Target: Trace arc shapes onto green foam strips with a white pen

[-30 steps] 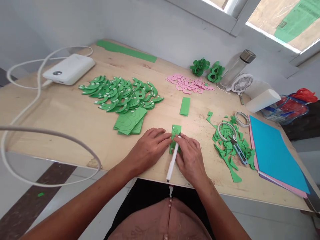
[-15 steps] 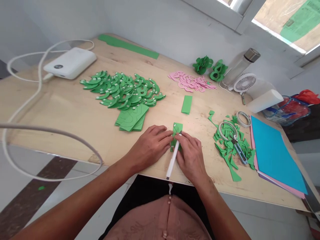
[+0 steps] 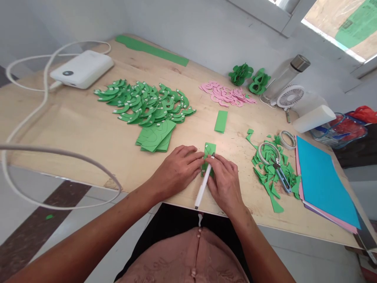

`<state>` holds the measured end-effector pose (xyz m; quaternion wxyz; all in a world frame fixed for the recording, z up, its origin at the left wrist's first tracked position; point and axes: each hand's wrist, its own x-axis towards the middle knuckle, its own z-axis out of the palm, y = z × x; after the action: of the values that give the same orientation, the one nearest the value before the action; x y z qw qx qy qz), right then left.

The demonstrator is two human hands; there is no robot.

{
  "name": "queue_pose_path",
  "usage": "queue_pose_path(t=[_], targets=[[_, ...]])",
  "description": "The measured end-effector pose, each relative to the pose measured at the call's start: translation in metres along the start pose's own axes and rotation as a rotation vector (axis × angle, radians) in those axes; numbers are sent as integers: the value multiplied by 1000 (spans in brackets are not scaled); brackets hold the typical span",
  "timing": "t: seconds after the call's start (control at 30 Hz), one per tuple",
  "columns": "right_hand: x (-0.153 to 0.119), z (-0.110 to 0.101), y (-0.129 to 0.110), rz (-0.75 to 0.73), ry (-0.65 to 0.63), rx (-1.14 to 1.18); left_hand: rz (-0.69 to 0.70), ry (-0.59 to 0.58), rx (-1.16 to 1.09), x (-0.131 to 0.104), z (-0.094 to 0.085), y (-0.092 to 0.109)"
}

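1. Right hand (image 3: 225, 181) grasps a slim white pen (image 3: 202, 190).
2. Left hand (image 3: 178, 171) touches a small green paper rectangle (image 3: 210, 147), at the right hand's eleven o'clock; cannot tell its grip.
3. Both hands stay put; work seemingly unadvanced.

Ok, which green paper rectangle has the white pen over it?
The marked rectangle between your left hand and right hand; the blank rectangle and stacked ones lie away from the pen.

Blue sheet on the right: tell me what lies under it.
Under the blue sheet, pink paper shows along the left and lower edges, with a purple edge below that; the rest is covered.
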<state>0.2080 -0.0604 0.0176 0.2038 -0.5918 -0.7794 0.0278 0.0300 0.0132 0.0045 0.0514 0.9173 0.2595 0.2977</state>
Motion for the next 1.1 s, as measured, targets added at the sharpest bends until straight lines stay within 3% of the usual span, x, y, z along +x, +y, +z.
queue_pose_path(t=[1.1], targets=[[1,1,-1,-2,-11,-22,-1,11,4,1,-1,1]])
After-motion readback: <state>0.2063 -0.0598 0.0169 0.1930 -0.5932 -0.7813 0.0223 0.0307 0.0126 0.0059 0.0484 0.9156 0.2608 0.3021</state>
